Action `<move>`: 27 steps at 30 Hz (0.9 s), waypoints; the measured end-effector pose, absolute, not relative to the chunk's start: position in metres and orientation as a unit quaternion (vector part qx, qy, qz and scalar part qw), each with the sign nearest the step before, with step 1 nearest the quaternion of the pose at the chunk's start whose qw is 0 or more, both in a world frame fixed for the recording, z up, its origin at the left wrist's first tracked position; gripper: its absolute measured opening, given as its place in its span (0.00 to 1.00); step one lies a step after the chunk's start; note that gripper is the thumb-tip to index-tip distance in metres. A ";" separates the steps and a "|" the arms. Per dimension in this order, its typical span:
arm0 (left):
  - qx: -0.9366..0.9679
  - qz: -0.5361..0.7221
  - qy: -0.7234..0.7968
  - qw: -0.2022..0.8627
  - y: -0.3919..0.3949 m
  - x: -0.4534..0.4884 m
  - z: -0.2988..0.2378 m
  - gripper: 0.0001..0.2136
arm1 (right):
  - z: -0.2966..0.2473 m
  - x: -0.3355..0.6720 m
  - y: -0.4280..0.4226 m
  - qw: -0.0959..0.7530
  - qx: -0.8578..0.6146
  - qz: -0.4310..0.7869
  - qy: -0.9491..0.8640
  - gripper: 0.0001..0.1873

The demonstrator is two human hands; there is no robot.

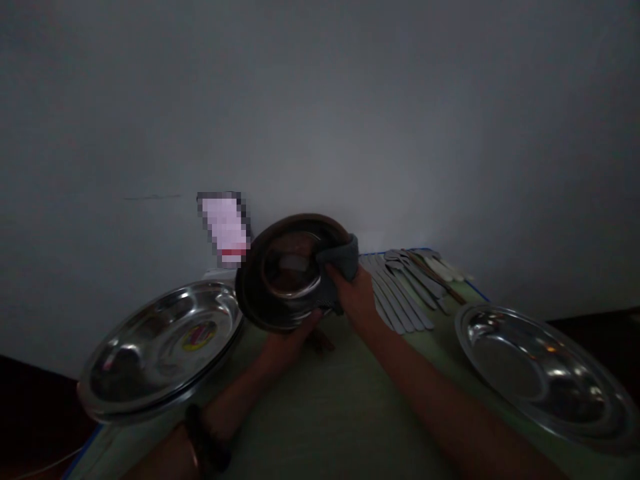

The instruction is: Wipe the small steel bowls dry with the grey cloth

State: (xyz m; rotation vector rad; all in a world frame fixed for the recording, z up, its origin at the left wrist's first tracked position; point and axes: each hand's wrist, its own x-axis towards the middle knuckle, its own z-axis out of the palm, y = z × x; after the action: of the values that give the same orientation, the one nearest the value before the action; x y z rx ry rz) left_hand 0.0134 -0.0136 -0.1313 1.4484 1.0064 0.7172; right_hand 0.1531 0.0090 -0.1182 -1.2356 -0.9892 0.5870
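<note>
Left on green table (320, 413): stacked metal basins (145, 360), upper one stickered. Right: metal dish (530, 373); cutlery (405, 293) laid out behind the hands, near the wall. Blurred phone (225, 223) upright, just behind the bowl (290, 267). Bowl held tilted above the table, between basins and cutlery. Both forearms reach forward; left hand (306, 327) low, right hand (354, 290) higher. Left fingers grip the lower rim; right thumb and fingers pinch grey cloth (344, 257) against the bowl's right side.

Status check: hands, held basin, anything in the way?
Left hand gripping tilted basin low; right hand holding grey cloth against it; close by: cutlery right, stacked basins left.
</note>
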 end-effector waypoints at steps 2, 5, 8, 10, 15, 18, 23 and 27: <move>0.622 0.281 0.436 0.587 -0.015 0.015 -0.131 0.22 | -0.116 0.158 0.011 0.674 -0.548 0.238 -0.434 0.18; 0.576 0.318 0.435 0.614 -0.016 0.018 -0.130 0.21 | -0.106 0.172 0.012 0.682 -0.542 0.197 -0.449 0.17; 0.511 0.401 0.440 0.620 -0.015 0.020 -0.128 0.21 | -0.089 0.189 0.009 0.651 -0.556 0.131 -0.501 0.14; 0.504 0.411 0.466 0.599 -0.016 0.020 -0.127 0.20 | -0.075 0.197 0.003 0.622 -0.560 0.094 -0.540 0.10; 0.554 0.369 0.464 0.584 -0.014 0.016 -0.130 0.19 | -0.058 0.193 -0.008 0.609 -0.542 0.070 -0.574 0.07; 0.556 0.376 0.421 0.610 -0.009 0.012 -0.138 0.19 | -0.072 0.180 -0.004 0.663 -0.539 0.137 -0.501 0.13; 0.555 0.340 0.421 0.632 -0.008 0.013 -0.140 0.19 | -0.114 0.166 0.010 0.696 -0.526 0.294 -0.391 0.22; 0.546 0.329 0.443 0.630 -0.013 0.018 -0.133 0.19 | -0.114 0.180 0.015 0.669 -0.551 0.290 -0.405 0.21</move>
State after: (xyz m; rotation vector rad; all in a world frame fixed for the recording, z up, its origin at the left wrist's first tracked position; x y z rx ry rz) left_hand 0.0178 -0.0126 -0.1334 1.2504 1.0143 0.7528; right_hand 0.1798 0.0150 -0.1136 -1.2428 -0.9135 0.6530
